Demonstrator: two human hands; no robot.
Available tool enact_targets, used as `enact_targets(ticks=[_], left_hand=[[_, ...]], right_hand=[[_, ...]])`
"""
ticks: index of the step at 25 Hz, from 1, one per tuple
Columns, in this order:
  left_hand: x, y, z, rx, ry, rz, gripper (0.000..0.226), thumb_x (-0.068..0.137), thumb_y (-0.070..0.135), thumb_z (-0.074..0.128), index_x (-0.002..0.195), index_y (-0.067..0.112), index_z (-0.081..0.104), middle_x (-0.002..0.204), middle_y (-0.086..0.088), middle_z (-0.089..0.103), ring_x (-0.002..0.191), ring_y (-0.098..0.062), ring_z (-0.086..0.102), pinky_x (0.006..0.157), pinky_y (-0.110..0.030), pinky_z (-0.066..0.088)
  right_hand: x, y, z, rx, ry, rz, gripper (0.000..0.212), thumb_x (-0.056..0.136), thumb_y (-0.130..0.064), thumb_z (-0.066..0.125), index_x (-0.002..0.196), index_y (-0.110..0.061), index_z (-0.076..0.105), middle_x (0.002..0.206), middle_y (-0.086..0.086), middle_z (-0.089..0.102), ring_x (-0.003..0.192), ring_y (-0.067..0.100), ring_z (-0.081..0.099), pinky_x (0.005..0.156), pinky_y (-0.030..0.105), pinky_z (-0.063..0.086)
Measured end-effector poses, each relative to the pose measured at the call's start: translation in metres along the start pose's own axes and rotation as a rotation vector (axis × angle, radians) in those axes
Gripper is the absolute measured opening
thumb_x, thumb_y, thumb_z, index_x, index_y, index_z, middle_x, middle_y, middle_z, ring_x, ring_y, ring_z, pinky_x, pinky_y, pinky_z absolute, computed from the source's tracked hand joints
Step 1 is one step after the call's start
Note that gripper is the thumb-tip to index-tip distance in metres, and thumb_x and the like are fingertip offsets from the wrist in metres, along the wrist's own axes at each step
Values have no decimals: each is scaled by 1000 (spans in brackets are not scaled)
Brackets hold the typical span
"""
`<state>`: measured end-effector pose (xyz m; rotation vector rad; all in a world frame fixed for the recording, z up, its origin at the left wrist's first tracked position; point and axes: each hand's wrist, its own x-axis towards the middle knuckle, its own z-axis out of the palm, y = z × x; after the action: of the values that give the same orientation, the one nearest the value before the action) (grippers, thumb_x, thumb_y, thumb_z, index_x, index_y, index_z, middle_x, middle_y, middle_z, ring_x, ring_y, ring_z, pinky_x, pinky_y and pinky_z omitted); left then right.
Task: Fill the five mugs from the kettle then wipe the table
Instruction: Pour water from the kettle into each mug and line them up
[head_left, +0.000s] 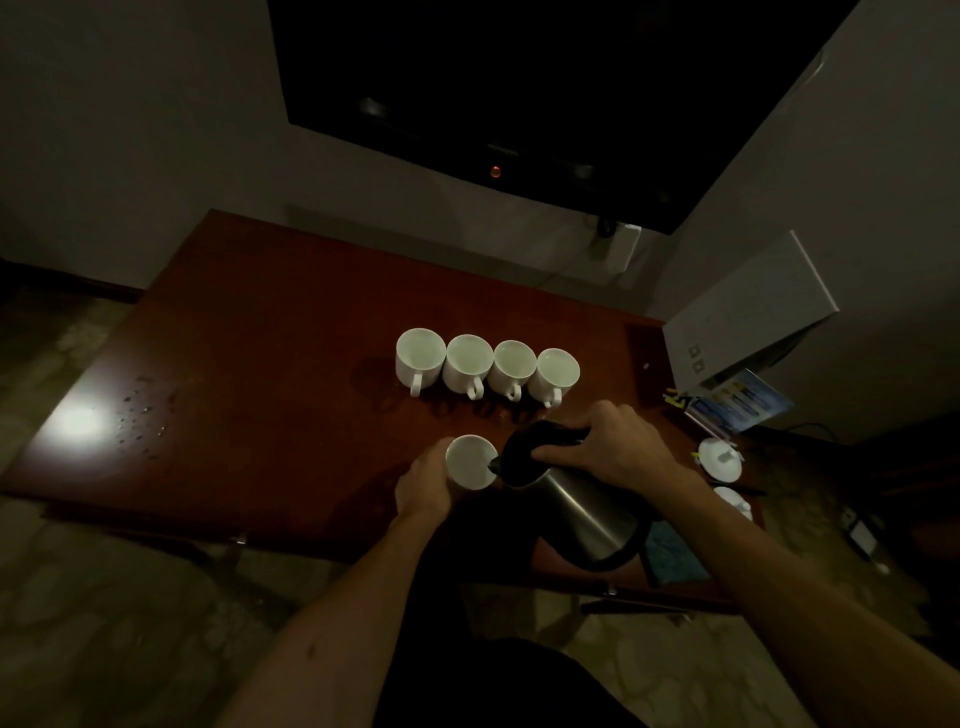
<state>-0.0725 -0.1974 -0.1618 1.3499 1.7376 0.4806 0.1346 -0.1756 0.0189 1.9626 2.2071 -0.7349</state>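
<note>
— Progress? Four mugs (485, 366) in a row mid-frame, seemingly filled.
— Fifth mug (470, 461) below: left hand (423, 491) cupping it, right hand (613, 447) clamped on tilted kettle (576, 501), pouring. Wiping table (260, 364) still ahead; droplets left.

Brushed-steel kettle (587, 514), glossy wooden table (260, 364)

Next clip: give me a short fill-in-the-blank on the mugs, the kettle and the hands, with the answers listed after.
1. Behind the hands, ___ white mugs stand in a row with their handles toward the person.
2. The right hand tilts the kettle so its spout sits over the ___ mug.
3. The left hand holds that mug on its ___ side.
4. Water droplets lie on the table toward its ___ end.

Missing words: four; fifth; left; left
</note>
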Motion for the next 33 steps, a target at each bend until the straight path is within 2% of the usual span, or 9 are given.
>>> enact_targets(ticks=[2, 5, 9, 11, 14, 16, 23, 28, 33], left_hand=[[-1, 1, -1, -7, -12, -6, 66, 74, 40, 83, 131, 34, 51, 127, 14, 59, 119, -13, 54, 92, -38, 46], [-3, 3, -2, -3, 7, 5, 58, 84, 31, 74, 137, 29, 49, 135, 6, 57, 126, -20, 52, 98, -41, 44], [-7, 7, -4, 22, -5, 28, 53, 86, 31, 72, 135, 27, 51, 132, 6, 57, 126, -21, 52, 90, -31, 37], [-6, 8, -4, 9, 11, 25, 52, 87, 29, 72, 135, 28, 51, 133, 6, 58, 127, -20, 52, 90, -31, 38], [-4, 6, -5, -16, 21, 0, 50, 88, 27, 70, 134, 29, 51, 133, 8, 58, 127, -19, 52, 96, -37, 42], [-3, 5, -6, -22, 1, -4, 54, 85, 30, 74, 134, 30, 51, 131, 9, 58, 126, -19, 52, 96, -38, 43], [1, 0, -1, -23, 9, 6, 53, 85, 30, 74, 132, 32, 51, 131, 8, 59, 124, -17, 53, 94, -36, 43], [2, -1, 0, -23, -10, -19, 55, 86, 30, 74, 134, 34, 49, 134, 8, 58, 125, -18, 53, 92, -33, 40], [1, 0, -1, -30, -6, -12, 59, 84, 31, 75, 136, 31, 48, 136, 6, 57, 127, -19, 52, 95, -36, 42]], right_hand=[[0, 0, 0, -5, 4, 12, 44, 82, -63, 73, 105, -26, 76, 81, -11, 70, 69, 5, 68, 67, 29, 61], [0, -1, -3, -17, 3, 20, 44, 81, -64, 73, 101, -26, 76, 79, -12, 69, 70, 7, 68, 71, 35, 63], [-2, -2, -5, -25, -21, 15, 40, 82, -62, 74, 100, -27, 75, 79, -10, 70, 70, 7, 69, 67, 30, 61], [-2, -2, -6, -33, -21, 13, 35, 82, -62, 74, 97, -31, 74, 75, -11, 69, 68, 6, 68, 65, 28, 60], [-2, -5, -10, -61, -24, 10, 26, 81, -63, 75, 78, -38, 65, 71, -11, 67, 65, 6, 67, 59, 25, 56], [-3, -8, -12, -70, -20, -4, 30, 82, -60, 75, 70, -41, 57, 69, -11, 66, 62, 5, 65, 56, 22, 51], [-1, -7, -14, -68, -19, -34, 20, 84, -59, 74, 85, -41, 67, 78, -8, 71, 70, 8, 70, 71, 36, 63], [1, -10, -13, -84, -28, -21, 22, 84, -59, 73, 85, -38, 66, 77, -8, 70, 69, 8, 70, 69, 33, 63], [1, -10, -13, -75, -32, -17, 28, 86, -57, 73, 97, -31, 71, 78, -7, 71, 68, 7, 69, 61, 25, 58]])
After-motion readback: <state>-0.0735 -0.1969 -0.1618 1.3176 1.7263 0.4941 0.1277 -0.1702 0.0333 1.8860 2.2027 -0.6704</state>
